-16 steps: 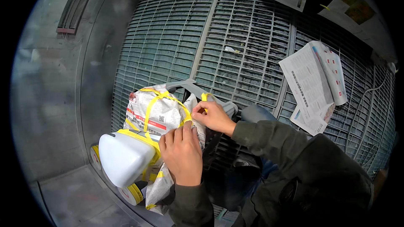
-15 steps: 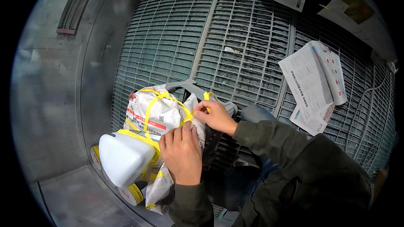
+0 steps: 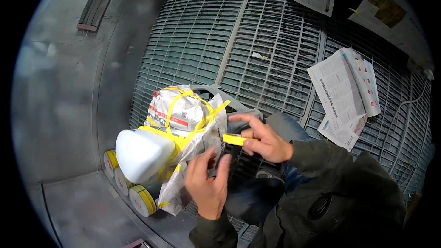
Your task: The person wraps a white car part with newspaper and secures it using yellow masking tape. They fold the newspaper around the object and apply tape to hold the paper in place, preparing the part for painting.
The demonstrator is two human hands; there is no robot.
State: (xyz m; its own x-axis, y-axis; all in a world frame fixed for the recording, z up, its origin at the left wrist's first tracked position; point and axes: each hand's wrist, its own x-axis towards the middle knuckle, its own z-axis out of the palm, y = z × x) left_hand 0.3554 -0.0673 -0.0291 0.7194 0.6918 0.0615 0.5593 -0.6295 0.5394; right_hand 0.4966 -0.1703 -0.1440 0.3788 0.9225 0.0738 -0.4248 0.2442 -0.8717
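A smooth white rounded part (image 3: pixel 143 152) sits at the left, its edge bordered with yellow masking tape (image 3: pixel 181 142). Behind and beside it, newspaper sheets (image 3: pixel 195 112) are wrapped and held by crossing strips of that tape. In my right hand (image 3: pixel 270 146), to the right of the wrapped paper, is a roll of yellow tape (image 3: pixel 234 139), gripped between thumb and fingers with the index finger stretched out. My left hand (image 3: pixel 209 188) is at the near side of the newspaper, thumb and fingers apart, with nothing visible in it.
Several round rolls with yellow bands (image 3: pixel 146 199) stand below the white part. A grey plastic frame (image 3: pixel 245 109) shows behind the paper. Metal floor grating (image 3: pixel 271 71) stretches beyond, with loose newspaper (image 3: pixel 342 87) at the right. A grey wall (image 3: pixel 59 110) rises at the left.
My right hand has moved away from the taped newspaper toward the right, now showing the tape roll. My left hand has drawn back toward me and opened. The view has shifted slightly.
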